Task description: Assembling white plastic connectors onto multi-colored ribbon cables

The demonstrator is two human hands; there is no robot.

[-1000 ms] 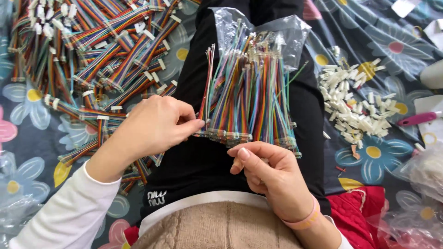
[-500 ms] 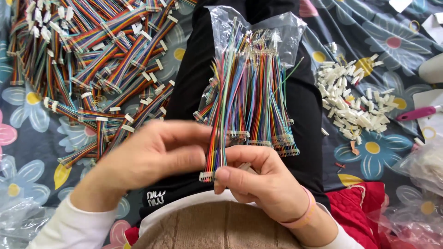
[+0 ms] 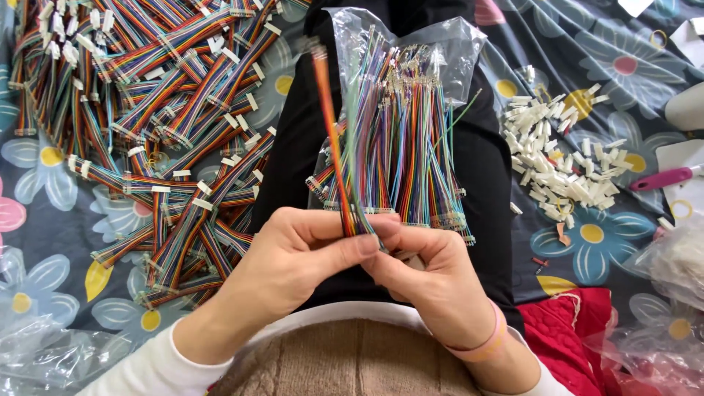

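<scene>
At the upper left of the frame a big heap of finished rainbow cables [image 3: 161,125] with white plugs lies on a flowered blue cloth [image 3: 44,220]. Lower centre, the left hand [image 3: 293,260] and the right hand [image 3: 433,282] meet, fingertips touching. Both pinch the lower end of one flat rainbow cable [image 3: 334,139]. Its long axis runs almost straight up the frame from the hands, leaning slightly left, its free end at upper centre. Neither hand is nearer; both are closed narrow around its base. Just behind, on the black lap, lies a clear plastic bag [image 3: 440,51] with a bundle of loose coloured wires [image 3: 411,154]. At centre right, a pile of white plugs [image 3: 565,161] sits on the cloth, with a pink-handled tool [image 3: 664,178] near the right edge.
</scene>
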